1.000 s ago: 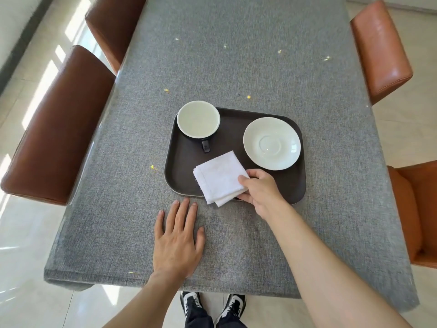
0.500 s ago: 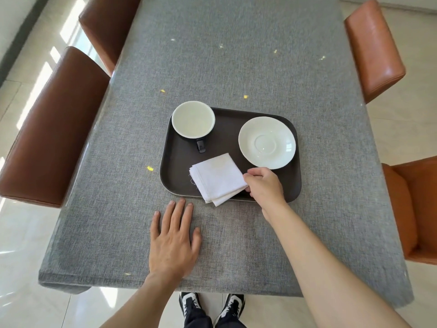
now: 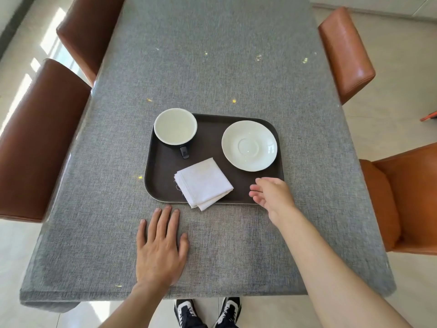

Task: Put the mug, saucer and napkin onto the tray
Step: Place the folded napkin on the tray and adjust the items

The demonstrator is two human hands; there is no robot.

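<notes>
A dark brown tray (image 3: 163, 169) lies on the grey tablecloth. On it stand a dark mug with a white inside (image 3: 175, 126) at the back left, handle toward me, and a white saucer (image 3: 249, 145) at the back right. A folded white napkin (image 3: 204, 182) rests on the tray's front part, one corner hanging over the front rim. My right hand (image 3: 272, 195) hovers open over the tray's front right corner, a little right of the napkin and apart from it. My left hand (image 3: 160, 247) lies flat on the cloth in front of the tray, fingers spread.
The table (image 3: 212, 55) is covered in grey cloth with small yellow specks. Brown leather chairs (image 3: 40, 138) line the left side and orange-brown chairs (image 3: 345, 53) the right. My shoes (image 3: 208, 311) show below the table's near edge.
My right hand has let go of the napkin and drawn back to the right, fingers now apart. The napkin stays on the tray. My left hand has not moved.
</notes>
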